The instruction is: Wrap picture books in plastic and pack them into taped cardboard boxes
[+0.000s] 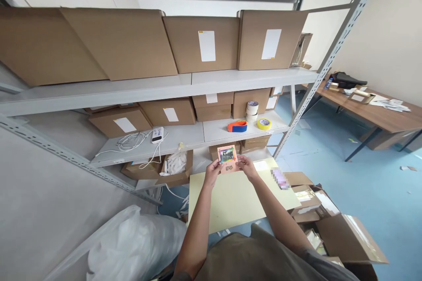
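Note:
Both of my hands hold a small pink card [228,159] with a dark picture in a colourful frame. My left hand [213,172] grips its lower left edge, and my right hand [246,167] its right edge. The card is raised above a pale yellow board [237,202]. On the board's right part lies a blurred pinkish-purple item [280,178], apart from my right hand. A white sheet [261,165] rests near the board's far edge.
Ahead stands a metal rack [145,90] with cardboard boxes, a tape dispenser [237,126], tape rolls [264,124] and a power strip [157,135]. Open cartons [349,237] sit at lower right, a plastic bag [138,246] at lower left. A wooden table [379,114] is far right.

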### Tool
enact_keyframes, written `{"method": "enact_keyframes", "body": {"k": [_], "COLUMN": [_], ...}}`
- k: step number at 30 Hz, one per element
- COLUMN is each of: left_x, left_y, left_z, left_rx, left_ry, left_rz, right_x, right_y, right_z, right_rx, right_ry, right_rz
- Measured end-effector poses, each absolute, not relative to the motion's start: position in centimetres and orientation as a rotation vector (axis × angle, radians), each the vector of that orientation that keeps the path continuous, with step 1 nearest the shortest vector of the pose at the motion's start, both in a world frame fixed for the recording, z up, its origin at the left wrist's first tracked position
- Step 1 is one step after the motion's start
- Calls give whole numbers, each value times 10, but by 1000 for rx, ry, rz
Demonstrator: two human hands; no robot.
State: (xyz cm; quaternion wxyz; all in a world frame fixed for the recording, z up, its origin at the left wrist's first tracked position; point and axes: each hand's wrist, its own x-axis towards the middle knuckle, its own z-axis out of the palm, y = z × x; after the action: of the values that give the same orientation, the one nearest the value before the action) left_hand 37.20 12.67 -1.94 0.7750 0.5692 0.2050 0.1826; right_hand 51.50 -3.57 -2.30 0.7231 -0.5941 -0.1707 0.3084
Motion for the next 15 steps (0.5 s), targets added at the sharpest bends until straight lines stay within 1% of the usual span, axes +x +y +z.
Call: {"method": "enact_keyframes", "body": {"k": [3,6,10,15], "left_x": [375,377,381,384], "left_y": [129,132,130,112], "left_z": [-33,-62,-118,-193], "left_rx": [1215,1171,1156,1180], "left_ry": [484,601,775,938], "left_rz": [391,411,423,379], "right_x": [517,518,518,516], "right_y": [-36,-38,-42,-45], "right_z": [-33,-53,-96,-167], "right_rx": [-1313,-1337,-1367,-1433], "right_ry": [-341,-276,-167,-14], "right_rz": [705,757,873,945]}}
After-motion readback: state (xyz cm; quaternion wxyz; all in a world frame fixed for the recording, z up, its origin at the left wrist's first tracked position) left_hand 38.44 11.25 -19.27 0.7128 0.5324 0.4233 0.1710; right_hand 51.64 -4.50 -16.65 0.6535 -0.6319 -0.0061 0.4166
